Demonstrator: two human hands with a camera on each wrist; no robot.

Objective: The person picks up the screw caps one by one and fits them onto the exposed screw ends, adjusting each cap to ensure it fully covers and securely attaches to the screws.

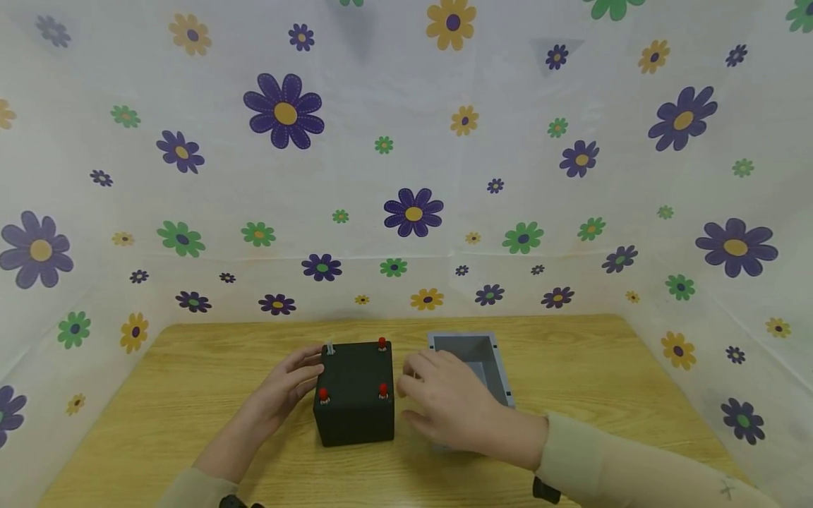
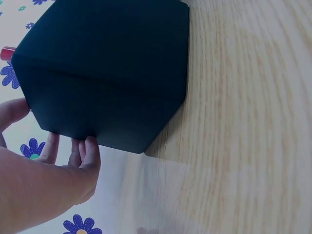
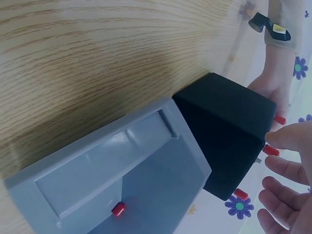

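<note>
A black box (image 1: 353,372) sits on the table with toggle switches at its top corners. Red caps cover the back right switch (image 1: 382,343), the front left switch (image 1: 324,395) and the front right switch (image 1: 383,390); the back left switch (image 1: 330,348) is bare metal. My left hand (image 1: 279,391) rests its fingertips against the box's left side. Just right of the box, my right hand (image 1: 447,398) hovers with fingers loosely bent and apart, nothing visible between them. In the right wrist view, a loose red cap (image 3: 118,209) lies in the grey bin (image 3: 105,130).
The bin stands right of the box, partly behind my right hand in the head view. Wood-grain table (image 1: 565,367) extends on both sides. A white flowered sheet (image 1: 356,190) encloses the back and sides.
</note>
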